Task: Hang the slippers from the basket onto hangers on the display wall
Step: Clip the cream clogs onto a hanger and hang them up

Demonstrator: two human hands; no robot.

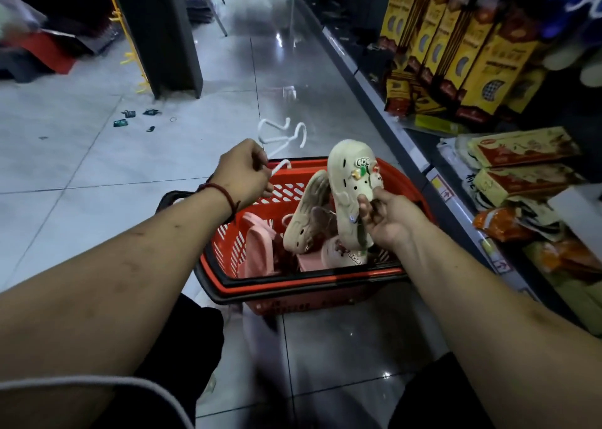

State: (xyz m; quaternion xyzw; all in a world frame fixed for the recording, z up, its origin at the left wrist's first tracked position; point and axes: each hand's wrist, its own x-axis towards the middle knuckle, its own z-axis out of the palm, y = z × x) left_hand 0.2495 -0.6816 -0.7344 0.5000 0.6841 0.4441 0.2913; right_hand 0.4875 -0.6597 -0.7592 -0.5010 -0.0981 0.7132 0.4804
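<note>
The cream slipper point(350, 181) stands upright over the red basket point(293, 282), its lower end pinched in the curled fingers of the right hand point(387, 217). The left hand point(242, 174) has its fingers closed round white hangers point(283, 135) above the basket's far rim. Another cream slipper point(306, 220) and pink slippers point(257, 249) lie inside.

We see dim light, white glare on the glossy floor point(280, 47), wide-angle bending at edges, and motion blur throughout.
</note>
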